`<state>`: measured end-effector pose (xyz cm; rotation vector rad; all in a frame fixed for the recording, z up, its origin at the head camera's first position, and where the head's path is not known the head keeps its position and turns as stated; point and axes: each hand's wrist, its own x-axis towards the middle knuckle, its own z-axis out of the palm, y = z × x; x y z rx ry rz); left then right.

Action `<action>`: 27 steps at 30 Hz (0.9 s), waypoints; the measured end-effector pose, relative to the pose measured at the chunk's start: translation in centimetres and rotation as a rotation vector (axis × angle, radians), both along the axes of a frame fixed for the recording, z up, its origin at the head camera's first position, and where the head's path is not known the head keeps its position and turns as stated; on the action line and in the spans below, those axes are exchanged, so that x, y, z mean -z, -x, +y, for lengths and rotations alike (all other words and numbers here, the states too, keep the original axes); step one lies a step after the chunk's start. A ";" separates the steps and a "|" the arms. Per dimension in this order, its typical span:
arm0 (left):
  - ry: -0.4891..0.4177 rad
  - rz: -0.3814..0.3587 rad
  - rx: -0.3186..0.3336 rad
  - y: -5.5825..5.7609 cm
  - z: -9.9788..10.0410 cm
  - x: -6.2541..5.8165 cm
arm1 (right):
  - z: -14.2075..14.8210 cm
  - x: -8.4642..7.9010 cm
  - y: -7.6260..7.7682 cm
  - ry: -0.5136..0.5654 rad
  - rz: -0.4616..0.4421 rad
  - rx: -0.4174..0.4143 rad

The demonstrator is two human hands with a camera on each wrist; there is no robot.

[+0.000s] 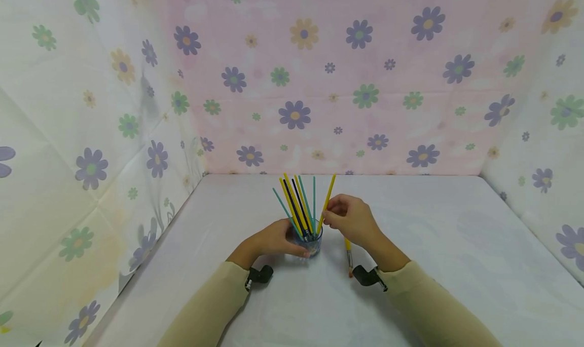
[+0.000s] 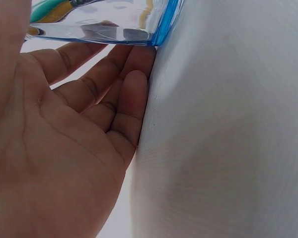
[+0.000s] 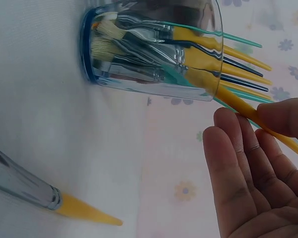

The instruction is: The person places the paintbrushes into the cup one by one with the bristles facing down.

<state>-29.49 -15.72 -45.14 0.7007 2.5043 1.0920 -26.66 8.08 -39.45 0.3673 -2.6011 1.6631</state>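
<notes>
A clear glass (image 1: 314,247) with a blue base holds several paintbrushes, their yellow, teal and dark handles fanned upward. My left hand (image 1: 275,239) curls round its left side, thumb across the front. On the right, my right hand (image 1: 355,219) pinches the handle of a yellow paintbrush (image 3: 241,106) between thumb and fingers. That brush leans over the glass rim, bristle end inside. Pale bristles (image 3: 107,42) and metal ferrules show through the wall in the right wrist view. The left wrist view shows the palm (image 2: 54,144) with fingers reaching behind the glass (image 2: 114,32).
Beneath the right forearm, another yellow-handled paintbrush (image 1: 349,257) lies on the white tabletop (image 1: 438,225), bristles toward me. Flower-patterned cloth (image 1: 337,83) encloses the table at the back and both sides. Each wrist carries a small black camera (image 1: 261,274).
</notes>
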 end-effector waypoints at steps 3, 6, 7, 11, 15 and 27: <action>0.010 0.002 -0.006 -0.1 0.0 -0.1 | -0.1 0.2 0.1 -0.010 -0.021 0.003; 0.025 0.005 -0.016 -0.1 0.0 -0.1 | -0.2 0.4 0.2 -0.015 -0.039 0.002; 0.029 0.006 -0.017 -0.1 0.0 -0.1 | -0.2 0.4 0.2 -0.018 -0.042 0.003; 0.038 0.004 -0.020 -0.2 0.0 -0.2 | -0.2 0.5 0.3 -0.025 -0.047 0.008; 0.044 0.000 -0.026 -0.1 0.1 -0.2 | 0.0 0.5 0.4 -0.031 -0.032 0.008; 0.058 0.000 -0.038 -0.1 0.1 -0.1 | 1.3 0.3 1.1 -0.060 -0.056 0.040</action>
